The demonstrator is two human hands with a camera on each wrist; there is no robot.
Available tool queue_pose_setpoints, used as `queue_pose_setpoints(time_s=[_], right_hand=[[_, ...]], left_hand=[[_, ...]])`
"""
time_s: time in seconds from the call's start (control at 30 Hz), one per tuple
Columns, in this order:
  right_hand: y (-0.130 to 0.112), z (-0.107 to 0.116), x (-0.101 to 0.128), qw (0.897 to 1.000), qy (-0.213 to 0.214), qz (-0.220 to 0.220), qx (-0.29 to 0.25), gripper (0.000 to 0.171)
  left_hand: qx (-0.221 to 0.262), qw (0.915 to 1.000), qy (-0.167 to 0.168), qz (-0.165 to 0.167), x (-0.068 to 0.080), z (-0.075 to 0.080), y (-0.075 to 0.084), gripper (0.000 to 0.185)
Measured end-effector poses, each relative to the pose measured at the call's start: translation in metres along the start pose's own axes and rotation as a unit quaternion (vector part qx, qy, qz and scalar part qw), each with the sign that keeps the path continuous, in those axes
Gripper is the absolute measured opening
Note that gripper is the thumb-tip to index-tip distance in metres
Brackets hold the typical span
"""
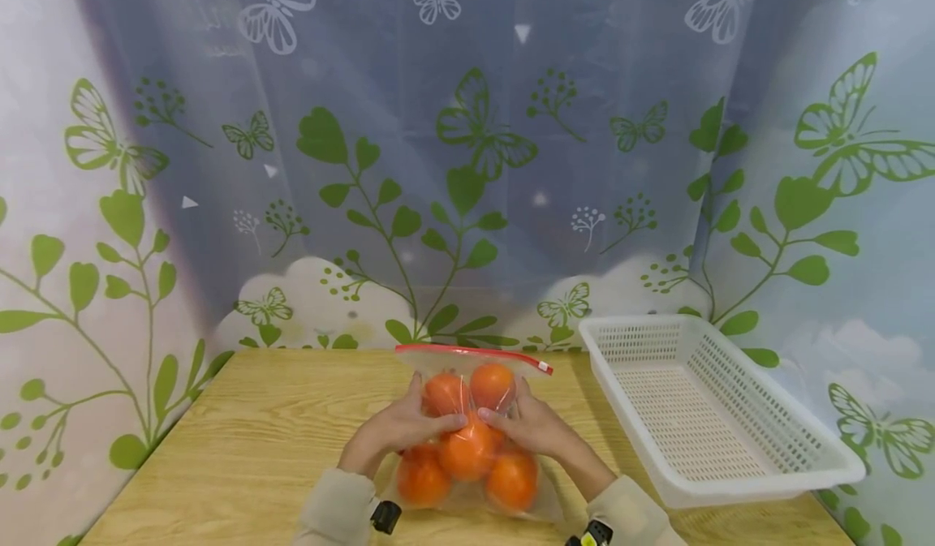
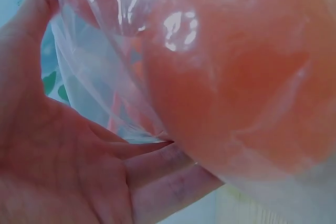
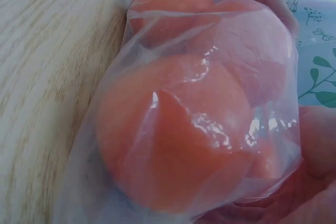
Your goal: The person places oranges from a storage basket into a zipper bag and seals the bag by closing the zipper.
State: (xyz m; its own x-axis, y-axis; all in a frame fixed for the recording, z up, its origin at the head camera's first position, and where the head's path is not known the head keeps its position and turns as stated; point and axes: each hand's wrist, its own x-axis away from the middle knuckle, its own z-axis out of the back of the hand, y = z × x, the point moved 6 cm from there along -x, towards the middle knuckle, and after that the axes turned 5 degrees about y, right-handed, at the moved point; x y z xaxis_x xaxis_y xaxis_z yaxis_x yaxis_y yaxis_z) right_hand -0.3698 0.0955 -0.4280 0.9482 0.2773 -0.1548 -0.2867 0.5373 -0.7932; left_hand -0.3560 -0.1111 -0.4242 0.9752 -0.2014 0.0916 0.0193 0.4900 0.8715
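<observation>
Now, from left to right:
Table: a light wooden table (image 1: 241, 440) carries everything, in front of a curtain with green leaves and butterflies (image 1: 467, 165).
Left hand: the left hand (image 1: 398, 432) holds the left side of the bag, with its fingers curved around the plastic; the left wrist view shows the film lying against the palm.
Bag: a clear plastic zip bag with a red closing strip (image 1: 473, 357) stands in the middle of the table, just in front of the person, between both hands. Inside are round orange fruits (image 1: 467, 449), maybe five or six.
Right hand: the right hand (image 1: 536, 428) grasps the right side of the bag; its fingertips meet the left ones over the front fruit.
Basket: a white perforated plastic basket (image 1: 730, 465) lies near the bag, at the right.
Risk: I think the thin, smooth film could slip between the fingers if the bag is lifted, because the fruits look heavy. If the strip is not fully closed, which I cannot tell, fruits could roll out over the table.
</observation>
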Motion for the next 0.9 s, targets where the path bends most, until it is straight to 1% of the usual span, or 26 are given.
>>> queue_pose_setpoints(time_s=[0.1, 0.2, 0.27, 0.33, 0.4, 0.43, 0.53, 0.57, 0.63, 0.73, 0.8, 0.87, 0.9], right_hand=[[0.0, -0.001, 0.001, 1.0, -0.013, 0.007, -0.004, 0.09], [0.001, -0.003, 0.0, 1.0, -0.021, 0.003, -0.001, 0.084], [0.003, -0.002, 0.001, 1.0, -0.018, -0.009, 0.014, 0.086], [0.005, -0.001, 0.001, 0.999, -0.016, -0.019, 0.037, 0.09], [0.004, 0.001, 0.003, 0.997, -0.011, -0.024, 0.068, 0.096], [0.002, 0.003, 0.004, 0.996, -0.004, -0.026, 0.087, 0.099], [-0.007, 0.009, 0.009, 0.99, 0.032, -0.022, 0.137, 0.104], [-0.012, 0.011, 0.012, 0.988, 0.047, -0.012, 0.149, 0.103], [-0.022, 0.009, 0.016, 0.984, 0.061, 0.019, 0.165, 0.095], [-0.034, 0.0, 0.022, 0.98, 0.038, 0.073, 0.183, 0.075], [-0.036, -0.008, 0.026, 0.978, 0.008, 0.089, 0.19, 0.064], [-0.034, -0.012, 0.027, 0.977, -0.013, 0.083, 0.194, 0.06], [-0.032, -0.013, 0.028, 0.978, -0.02, 0.074, 0.193, 0.06]], left_hand=[[-0.016, 0.9998, 0.012, 0.008, 0.002, -0.001, -0.001, 0.131], [-0.034, 0.9991, 0.022, 0.011, 0.003, -0.001, -0.003, 0.132], [-0.032, 0.9991, 0.024, 0.014, 0.004, 0.0, -0.003, 0.133], [-0.032, 0.9991, 0.028, 0.008, 0.004, 0.001, -0.003, 0.134], [-0.038, 0.9986, 0.036, -0.004, 0.006, 0.002, 0.0, 0.134], [-0.041, 0.9981, 0.041, -0.017, 0.006, 0.002, 0.002, 0.134], [-0.07, 0.9942, 0.055, -0.06, 0.008, 0.002, 0.011, 0.131], [-0.081, 0.9925, 0.055, -0.073, 0.008, 0.002, 0.014, 0.129], [-0.106, 0.9887, 0.048, -0.095, 0.009, -0.001, 0.019, 0.118], [-0.141, 0.9839, 0.023, -0.107, 0.011, -0.007, 0.025, 0.099], [-0.159, 0.9823, 0.005, -0.099, 0.012, -0.01, 0.026, 0.09], [-0.163, 0.983, -0.011, -0.084, 0.013, -0.012, 0.026, 0.088], [-0.165, 0.9836, -0.018, -0.071, 0.013, -0.013, 0.025, 0.087]])
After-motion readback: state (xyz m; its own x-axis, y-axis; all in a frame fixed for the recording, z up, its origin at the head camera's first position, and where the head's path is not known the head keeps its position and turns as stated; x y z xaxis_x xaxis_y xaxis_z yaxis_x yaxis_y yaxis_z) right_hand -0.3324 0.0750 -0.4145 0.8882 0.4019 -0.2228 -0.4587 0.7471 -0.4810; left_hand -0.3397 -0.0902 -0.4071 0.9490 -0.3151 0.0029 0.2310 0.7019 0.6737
